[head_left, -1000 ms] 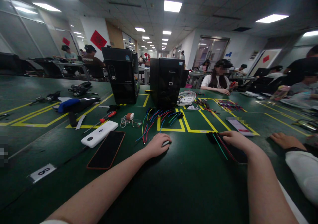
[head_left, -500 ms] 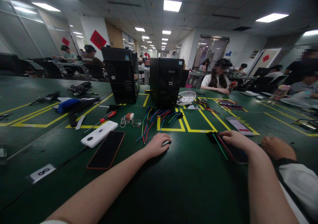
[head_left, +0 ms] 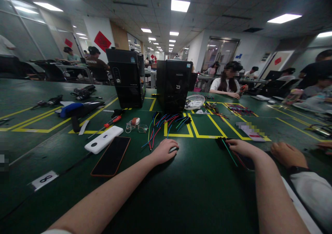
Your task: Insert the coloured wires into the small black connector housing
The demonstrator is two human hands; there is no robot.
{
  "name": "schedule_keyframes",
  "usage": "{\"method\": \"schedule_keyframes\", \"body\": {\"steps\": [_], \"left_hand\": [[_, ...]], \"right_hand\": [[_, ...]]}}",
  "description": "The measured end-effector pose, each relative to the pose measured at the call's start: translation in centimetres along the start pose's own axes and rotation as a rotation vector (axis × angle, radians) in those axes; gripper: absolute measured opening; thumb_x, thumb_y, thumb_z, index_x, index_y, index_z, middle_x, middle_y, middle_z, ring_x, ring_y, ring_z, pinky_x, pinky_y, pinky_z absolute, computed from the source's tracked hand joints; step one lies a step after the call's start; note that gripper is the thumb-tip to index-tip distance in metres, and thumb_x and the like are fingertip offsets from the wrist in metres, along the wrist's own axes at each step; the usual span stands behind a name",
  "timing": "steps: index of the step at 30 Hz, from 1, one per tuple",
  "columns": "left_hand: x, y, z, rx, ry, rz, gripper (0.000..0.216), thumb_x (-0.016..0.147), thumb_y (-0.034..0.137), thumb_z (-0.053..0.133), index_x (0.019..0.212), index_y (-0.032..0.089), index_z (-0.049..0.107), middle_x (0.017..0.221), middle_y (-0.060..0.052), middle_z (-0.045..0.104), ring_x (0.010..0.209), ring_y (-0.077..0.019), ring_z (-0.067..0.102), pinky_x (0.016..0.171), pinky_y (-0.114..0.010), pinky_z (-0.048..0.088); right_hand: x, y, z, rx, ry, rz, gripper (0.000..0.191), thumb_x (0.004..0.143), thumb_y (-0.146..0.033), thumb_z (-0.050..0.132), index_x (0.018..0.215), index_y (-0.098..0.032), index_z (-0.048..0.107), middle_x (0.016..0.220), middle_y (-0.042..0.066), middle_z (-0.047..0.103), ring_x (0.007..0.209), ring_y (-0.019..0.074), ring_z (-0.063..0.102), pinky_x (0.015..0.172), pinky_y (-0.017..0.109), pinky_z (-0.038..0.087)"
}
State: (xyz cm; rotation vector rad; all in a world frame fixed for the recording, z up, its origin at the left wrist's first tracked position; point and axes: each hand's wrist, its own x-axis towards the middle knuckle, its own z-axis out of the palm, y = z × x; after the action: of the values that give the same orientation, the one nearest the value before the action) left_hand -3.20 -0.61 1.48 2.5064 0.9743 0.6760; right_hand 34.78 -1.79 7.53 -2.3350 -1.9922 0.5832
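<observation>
Your left hand (head_left: 164,151) lies palm down on the green surface (head_left: 181,196), right in front of you. Its fingers curl over a small pale thing (head_left: 173,149), and you cannot tell if they grip it or only cover it. Your right hand (head_left: 242,148) is off to the side, lying on a wire bundle (head_left: 229,152) with green and red wires and a black plug at the far end. Those fingers lie out flat on the wires and are not closed around anything. So the work in hand looks like holding the wires down, with nothing lifted. The wires are thin and lie close together, so picking one out would call for a careful pinch with two fingertips. Just beside your right arm rests another person's hand (head_left: 286,153). To your left lie a dark phone (head_left: 111,156) and a white power bank (head_left: 103,139), side by side. A little farther off is a loose bunch of colored wires (head_left: 168,121), with glasses (head_left: 135,127) and a red screwdriver (head_left: 111,122) near it. Behind them stand two black computer cases (head_left: 127,78), and a white basket (head_left: 195,102) sits by the right one.
</observation>
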Motion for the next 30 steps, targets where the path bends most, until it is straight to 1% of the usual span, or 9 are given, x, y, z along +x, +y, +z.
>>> {"method": "schedule_keyframes", "body": {"steps": [7, 11, 15, 16, 18, 22, 26, 28, 30], "left_hand": [[0.0, 0.0, 0.1, 0.001, 0.021, 0.015, 0.021, 0.083, 0.025, 0.054, 0.102, 0.021, 0.062, 0.111, -0.005, 0.059, 0.107, -0.0211, 0.051, 0.1, -0.037, 0.036], [0.0, 0.0, 0.0, -0.032, 0.045, -0.006, 0.03, 0.083, 0.024, 0.053, 0.112, 0.02, 0.057, 0.114, -0.007, 0.058, 0.109, -0.0221, 0.051, 0.1, -0.038, 0.037], [-0.1, -0.2, 0.2, -0.1, 0.135, -0.089, 0.049, 0.081, 0.028, 0.056, 0.128, 0.017, 0.045, 0.128, -0.011, 0.049, 0.12, -0.0251, 0.044, 0.104, -0.041, 0.033], [0.0, -0.3, 0.2, -0.12, 0.162, -0.11, 0.052, 0.082, 0.03, 0.056, 0.13, 0.017, 0.042, 0.131, -0.012, 0.047, 0.122, -0.0255, 0.041, 0.105, -0.042, 0.031], [0.1, -0.6, 0.4, -0.171, 0.224, -0.143, 0.054, 0.084, 0.034, 0.054, 0.133, 0.017, 0.038, 0.134, -0.012, 0.043, 0.126, -0.0252, 0.038, 0.107, -0.042, 0.029], [0.3, -1.2, 0.8, -0.264, 0.326, -0.176, 0.058, 0.084, 0.037, 0.053, 0.135, 0.018, 0.034, 0.134, -0.012, 0.043, 0.126, -0.024, 0.039, 0.107, -0.041, 0.029], [0.3, -1.3, 1.0, -0.223, 0.244, -0.164, 0.071, 0.076, 0.037, 0.064, 0.137, 0.02, 0.032, 0.135, -0.012, 0.043, 0.126, -0.0278, 0.038, 0.109, -0.049, 0.02], [0.2, -1.1, 1.0, -0.179, 0.192, -0.147, 0.076, 0.072, 0.035, 0.068, 0.137, 0.021, 0.032, 0.132, -0.012, 0.047, 0.124, -0.029, 0.04, 0.109, -0.053, 0.014], [0.1, -0.9, 0.9, -0.163, 0.173, -0.139, 0.077, 0.069, 0.032, 0.07, 0.136, 0.021, 0.033, 0.125, -0.011, 0.052, 0.12, -0.0286, 0.045, 0.109, -0.054, 0.014]], "right_hand": [[-0.6, -1.0, -0.4, -0.019, -0.017, -0.014, 0.05, 0.074, -0.019, 0.049, 0.123, -0.011, 0.057, 0.128, 0.012, 0.054, 0.115, 0.0249, 0.051, 0.098, 0.031, 0.037], [-1.5, -4.8, 0.1, 0.007, -0.057, -0.093, 0.052, 0.073, -0.016, 0.048, 0.125, -0.01, 0.054, 0.105, 0.011, 0.066, 0.088, 0.0203, 0.063, 0.078, 0.026, 0.046], [-2.3, -9.5, 2.4, 0.073, -0.122, -0.32, 0.059, 0.076, -0.014, 0.046, 0.134, -0.015, 0.043, 0.094, 0.007, 0.068, 0.077, 0.0165, 0.062, 0.069, 0.025, 0.045], [-2.5, -10.5, 3.1, 0.055, -0.098, -0.398, 0.058, 0.076, -0.014, 0.046, 0.134, -0.018, 0.043, 0.098, 0.007, 0.067, 0.081, 0.0171, 0.062, 0.071, 0.025, 0.045], [-2.6, -12.5, 4.5, -0.015, 0.058, -0.532, 0.05, 0.078, -0.012, 0.045, 0.127, -0.02, 0.052, 0.11, 0.009, 0.064, 0.094, 0.0193, 0.059, 0.081, 0.028, 0.042], [-2.5, -15.3, 6.9, -0.16, 0.333, -0.671, 0.036, 0.082, -0.009, 0.043, 0.113, -0.017, 0.06, 0.102, 0.011, 0.065, 0.093, 0.0216, 0.057, 0.084, 0.033, 0.039], [-2.5, -16.7, 8.6, -0.159, 0.406, -0.754, 0.028, 0.081, -0.008, 0.046, 0.103, -0.017, 0.061, 0.096, 0.008, 0.065, 0.092, 0.0199, 0.055, 0.084, 0.033, 0.038], [-2.5, -17.0, 9.0, -0.133, 0.415, -0.768, 0.027, 0.081, -0.007, 0.045, 0.102, -0.017, 0.06, 0.096, 0.008, 0.063, 0.093, 0.0189, 0.054, 0.084, 0.032, 0.038], [-2.7, -17.1, 9.2, -0.118, 0.44, -0.75, 0.027, 0.081, -0.006, 0.044, 0.099, -0.016, 0.06, 0.094, 0.008, 0.062, 0.091, 0.0188, 0.053, 0.083, 0.032, 0.039]]}}
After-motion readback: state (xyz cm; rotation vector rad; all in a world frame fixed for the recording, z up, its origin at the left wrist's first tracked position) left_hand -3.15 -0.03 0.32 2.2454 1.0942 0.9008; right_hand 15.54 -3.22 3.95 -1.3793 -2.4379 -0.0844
